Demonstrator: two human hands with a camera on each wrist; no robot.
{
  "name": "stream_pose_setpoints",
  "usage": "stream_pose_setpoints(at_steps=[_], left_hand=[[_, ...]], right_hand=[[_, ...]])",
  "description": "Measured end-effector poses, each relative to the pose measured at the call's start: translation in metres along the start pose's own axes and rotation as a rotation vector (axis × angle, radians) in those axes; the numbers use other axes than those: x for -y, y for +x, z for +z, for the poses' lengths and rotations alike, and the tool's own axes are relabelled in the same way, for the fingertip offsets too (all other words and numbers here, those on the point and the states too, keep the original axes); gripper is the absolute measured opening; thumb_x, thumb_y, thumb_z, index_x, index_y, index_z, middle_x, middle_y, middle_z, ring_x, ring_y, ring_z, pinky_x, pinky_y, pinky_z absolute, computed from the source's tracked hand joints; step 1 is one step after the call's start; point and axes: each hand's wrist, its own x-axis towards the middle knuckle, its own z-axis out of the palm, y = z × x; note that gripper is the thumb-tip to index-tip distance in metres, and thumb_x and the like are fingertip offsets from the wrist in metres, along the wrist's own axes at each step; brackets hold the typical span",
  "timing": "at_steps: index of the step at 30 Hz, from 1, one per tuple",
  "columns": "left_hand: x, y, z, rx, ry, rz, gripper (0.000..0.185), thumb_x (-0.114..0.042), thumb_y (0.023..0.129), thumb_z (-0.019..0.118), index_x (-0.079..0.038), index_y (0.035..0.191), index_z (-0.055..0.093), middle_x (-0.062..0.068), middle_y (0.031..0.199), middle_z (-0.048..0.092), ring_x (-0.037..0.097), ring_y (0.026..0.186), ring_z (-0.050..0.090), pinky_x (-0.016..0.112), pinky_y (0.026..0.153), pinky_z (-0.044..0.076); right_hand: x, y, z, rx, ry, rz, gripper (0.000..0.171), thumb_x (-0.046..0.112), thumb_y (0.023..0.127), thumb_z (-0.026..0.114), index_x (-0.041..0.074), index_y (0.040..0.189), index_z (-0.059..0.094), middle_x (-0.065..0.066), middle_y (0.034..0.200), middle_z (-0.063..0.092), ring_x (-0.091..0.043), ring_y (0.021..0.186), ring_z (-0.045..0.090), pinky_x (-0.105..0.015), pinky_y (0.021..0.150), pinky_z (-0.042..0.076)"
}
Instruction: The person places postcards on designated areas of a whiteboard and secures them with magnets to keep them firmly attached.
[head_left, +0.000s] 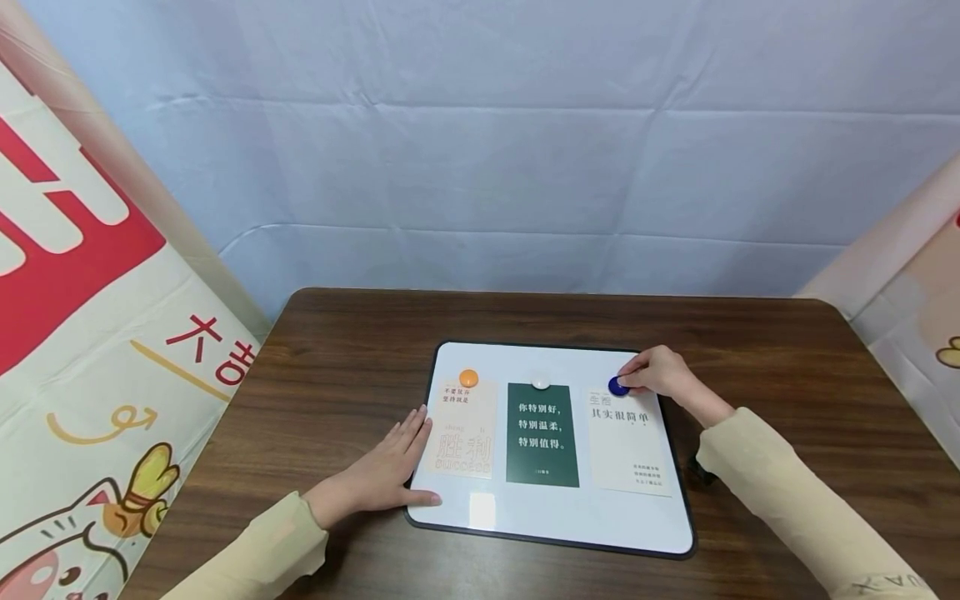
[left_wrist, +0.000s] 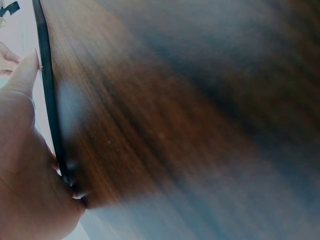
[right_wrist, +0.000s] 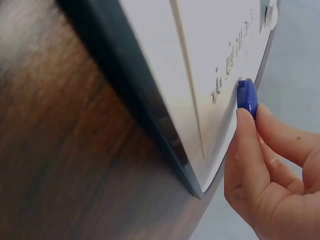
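Observation:
A whiteboard [head_left: 600, 521] with a dark frame lies on the table. Three cards are on it: a cream card [head_left: 459, 433] at left, a dark green card [head_left: 542, 458] in the middle and a white card [head_left: 624, 450] at right. An orange magnet [head_left: 468, 378] and a white magnet [head_left: 540, 380] sit at the top edges of the first two. At the white card's top, my right hand [head_left: 660, 372] pinches a blue round magnet [right_wrist: 246, 95] between thumb and finger. My left hand [head_left: 382, 467] rests with extended fingers on the board's left edge.
The dark wood table [head_left: 337, 358] extends around the board. A pale cloth [head_left: 510, 167] hangs behind it. On the left is a printed cloth [head_left: 90, 333] with red characters and a cartoon cat. A small dark object [head_left: 702, 469] shows beneath the right sleeve.

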Motion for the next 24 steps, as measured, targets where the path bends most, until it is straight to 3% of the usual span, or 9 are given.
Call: stream_pose_setpoints(at_steps=[14, 20, 24], left_hand=[[-0.001, 0.001, -0.001, -0.011, 0.002, 0.017, 0.108, -0.072, 0.076, 0.047, 0.003, 0.144, 0.011, 0.018, 0.151, -0.001, 0.029, 0.139, 0.002, 0.044, 0.110, 0.015], [0.000, 0.001, -0.003, 0.000, -0.009, 0.016, 0.106, -0.072, 0.076, 0.046, 0.002, 0.144, 0.012, 0.018, 0.151, 0.001, 0.029, 0.139, 0.003, 0.045, 0.109, 0.016], [0.004, 0.003, -0.008, 0.008, -0.053, -0.005, 0.097, -0.066, 0.079, 0.050, -0.001, 0.144, 0.018, 0.015, 0.152, 0.007, 0.027, 0.138, 0.010, 0.043, 0.108, 0.022]], right_hand=[[-0.004, 0.000, -0.001, -0.034, -0.074, -0.046, 0.018, 0.009, 0.083, 0.065, -0.007, 0.092, 0.068, -0.014, 0.081, 0.067, -0.012, 0.065, 0.062, -0.027, 0.060, 0.053], [-0.008, -0.004, -0.007, -0.049, -0.094, -0.041, 0.023, 0.013, 0.086, 0.062, -0.006, 0.097, 0.066, -0.019, 0.092, 0.064, -0.017, 0.072, 0.061, -0.030, 0.065, 0.053], [-0.017, -0.007, -0.013, -0.114, -0.178, -0.097, 0.026, 0.015, 0.088, 0.059, -0.008, 0.099, 0.064, -0.023, 0.095, 0.063, -0.022, 0.074, 0.060, -0.032, 0.062, 0.050]])
